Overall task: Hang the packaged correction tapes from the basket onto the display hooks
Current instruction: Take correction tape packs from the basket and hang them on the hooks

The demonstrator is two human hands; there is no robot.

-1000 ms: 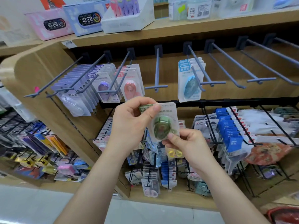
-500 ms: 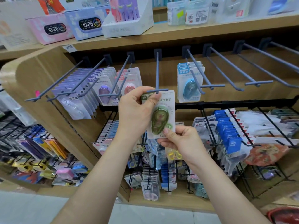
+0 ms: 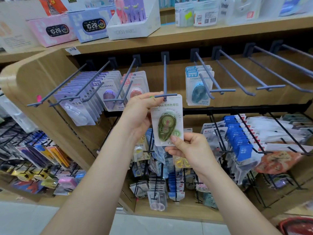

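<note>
Green tape pack (image 3: pixel 166 121) is higher than half a second ago, its top edge now at the middle hook (image 3: pixel 164 77) tip | left hand (image 3: pixel 138 114) fingers curl round its upper left edge | right hand (image 3: pixel 191 150) pinches its bottom corner

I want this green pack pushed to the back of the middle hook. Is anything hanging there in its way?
Nothing visible. The hook is bare from its tip back to its mount, and the green pack sits at the tip.

glossy plastic blister pack (image 3: pixel 166 121), matt blue-grey hook (image 3: pixel 164 78), wood-grain shelf (image 3: pixel 169 39)
</note>
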